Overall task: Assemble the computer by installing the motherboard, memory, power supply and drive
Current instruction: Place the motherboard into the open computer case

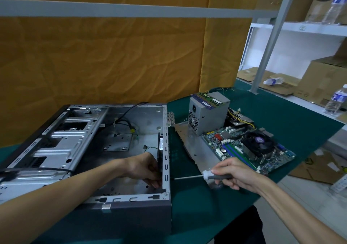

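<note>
- Green matting covers the table (pixel 197 202), with a crumpled orange-brown sheet (pixel 112 56) hanging behind it and white shelving (pixel 293 28) to the right.
- On the shelving sit cardboard boxes (pixel 326 76) and several plastic water bottles, one of them lying on its side (pixel 273 81).
- An open computer case (pixel 78 144) lies flat on the left half of the table, its bare metal floor showing; loose black cables (pixel 127 120) trail across the inside.
- To the right of the case, well apart from it, lies the motherboard (pixel 249 150) with a black cooler fan on top (it rests partly on a grey metal panel (pixel 197 148)).
- A grey power supply (pixel 208 112) stands upright just behind the motherboard, touching its far corner; green memory sticks (pixel 212 98) lie flat on top of it.
- The left hand (pixel 146 167) reaches inside the case at its right wall, fingers curled round a flat black part (pixel 160 150) standing on edge against that wall.
- The right hand (pixel 236 172) has its grip closed round the handle of a screwdriver (pixel 204 175); the shaft points left, its tip just beside the outside of the case's right wall.
- The case wall stands between the two hands, and the motherboard lies just behind the right hand.
</note>
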